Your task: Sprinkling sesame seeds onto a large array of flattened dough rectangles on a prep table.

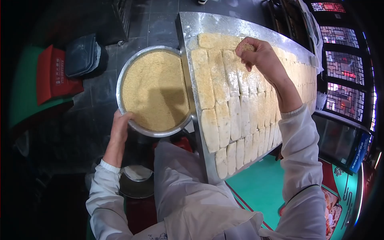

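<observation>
My left hand (121, 123) grips the lower left rim of a round metal basin (119, 99). Pale yellow grains (150, 87), which look like sesame seeds, fill the basin. Its right side meets the edge of a large metal tray (191, 90). Rows of long, flat dough strips (210, 129) cover the tray. Grains coat the strips at the far left (202, 78), while several nearer ones look paler and mostly bare. Above the far rows my right hand (259, 57) is closed around a small clump of grains (247, 47). A few grains show near its fingers.
A black lidded bin (82, 55) and a red box (52, 75) stand on the left. Below my left forearm sits a metal bowl (136, 186). A glass-sided case (333, 141) is at the right, near lattice windows (342, 64).
</observation>
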